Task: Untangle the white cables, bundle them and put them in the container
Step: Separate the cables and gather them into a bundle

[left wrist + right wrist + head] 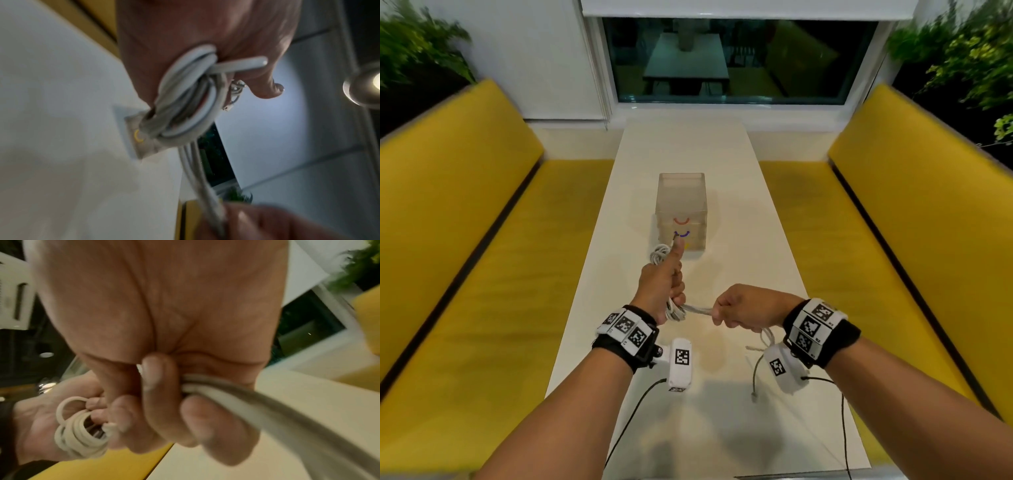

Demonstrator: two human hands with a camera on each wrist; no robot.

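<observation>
now gripping coiled white cables [675, 310] in left hand [659, 291], thumb up; right hand [748, 306] fisting loose strands, pulling taut above table [722, 411], just before clear container [681, 214].

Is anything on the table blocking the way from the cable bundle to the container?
Nothing visible: the bundle in the left hand sits just short of the container, whose top looks open.

The left hand [205, 40] grips a coiled bundle of white cables [185, 100], whose strands run down into the blurred right hand [267, 224].
</observation>
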